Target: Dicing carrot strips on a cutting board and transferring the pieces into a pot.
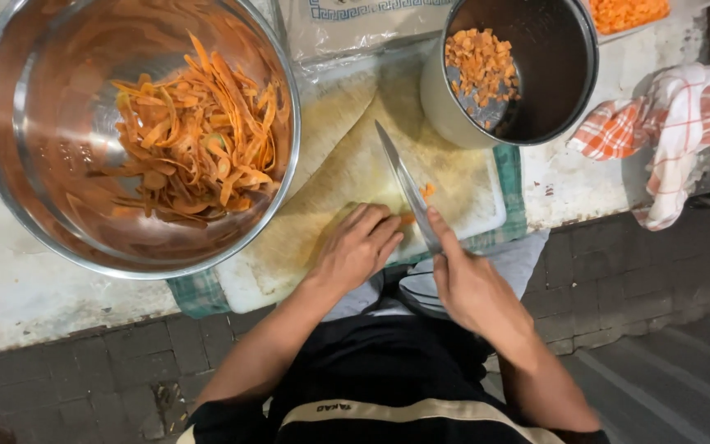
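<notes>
A knife [404, 185] was gripped in the right hand [468, 284], blade over the cutting board [347, 177]. A small carrot piece [407, 219] was pressed down under the curled left hand [357, 247]. Carrot peels [199, 136] were piled in the big bowl [34, 205]. Chopped carrot [480, 62] was kept in the pot [564, 66].

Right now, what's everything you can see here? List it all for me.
Large bowl: one, steel, upper left.
Carrot peel strips: a heap, orange, inside the large bowl.
Pot: one, steel, upper right.
Diced carrot: a pile, orange, inside the pot.
Cutting board: one, pale, centre.
Checked cloth: one, orange-white, right.
Knife: one, steel blade, over the cutting board.
Left hand: pressing a carrot piece on the cutting board.
Right hand: gripping the knife.
</notes>
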